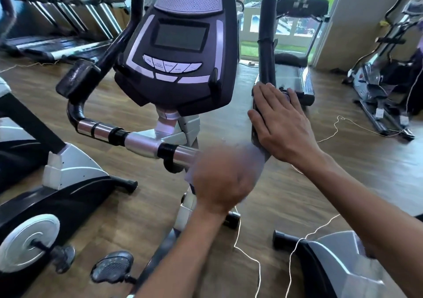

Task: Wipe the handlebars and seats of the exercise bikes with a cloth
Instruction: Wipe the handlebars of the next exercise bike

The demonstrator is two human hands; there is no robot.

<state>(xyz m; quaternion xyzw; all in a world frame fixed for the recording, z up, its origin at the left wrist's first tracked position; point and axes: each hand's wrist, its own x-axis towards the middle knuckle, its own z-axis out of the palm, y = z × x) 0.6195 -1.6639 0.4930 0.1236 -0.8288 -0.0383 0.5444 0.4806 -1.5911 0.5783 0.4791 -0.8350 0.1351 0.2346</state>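
Gym room, wood-look floor (297, 194), windows behind the console (180, 45). Treadmills (68, 23) in a row up-left of the console, one more treadmill (297, 45) to its right by the window, another machine (384, 80) far right. Second bike (45, 194) left of and below the console, its pedal (112, 266) low in frame. White cords (251, 263) on the floor below the console; another runs right of it. No containers visible. The console sits on the bike's post, with the handlebar (128, 137) crossing just below it: chrome tube, black end pad (77, 77) left of the console. Right hand (281, 123) lies flat, fingers straight and together, pressing on the right handlebar end, right of and below the console; not curled round anything. Left hand (219, 183) is directly below the console, at the chrome tube's right end, badly motion-blurred; looks like a fist, but cannot tell whether it holds anything. Cloth (256, 158): pale blurred patch between the two hands, just below the right hand's heel, against the bar; its edges are too smeared to trace.
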